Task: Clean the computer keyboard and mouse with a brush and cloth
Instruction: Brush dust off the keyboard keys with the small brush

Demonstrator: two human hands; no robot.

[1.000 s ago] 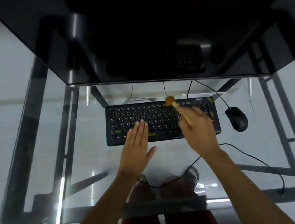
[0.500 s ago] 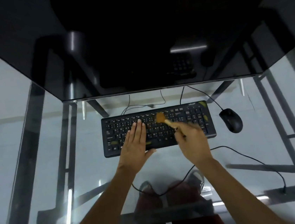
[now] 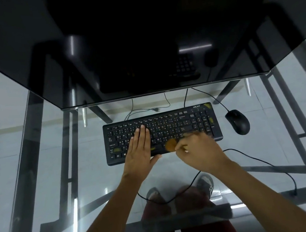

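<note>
Left hand (image 3: 140, 151) lies flat, fingers straight and pressed together, across the middle-left keys of the black keyboard (image 3: 196, 122) at the centre of the frame, on the glass desk (image 3: 45, 166). Right hand (image 3: 202, 152) curls tight round the brush (image 3: 171, 145), its orange-brown bristles blurred on the keyboard's near row, just right of the left thumb. The black mouse (image 3: 237, 122) sits apart to the right of the keyboard, cable looping down toward the lower right

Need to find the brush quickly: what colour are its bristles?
Orange-brown bristles on the brush, over the black keyboard; head view.
</note>
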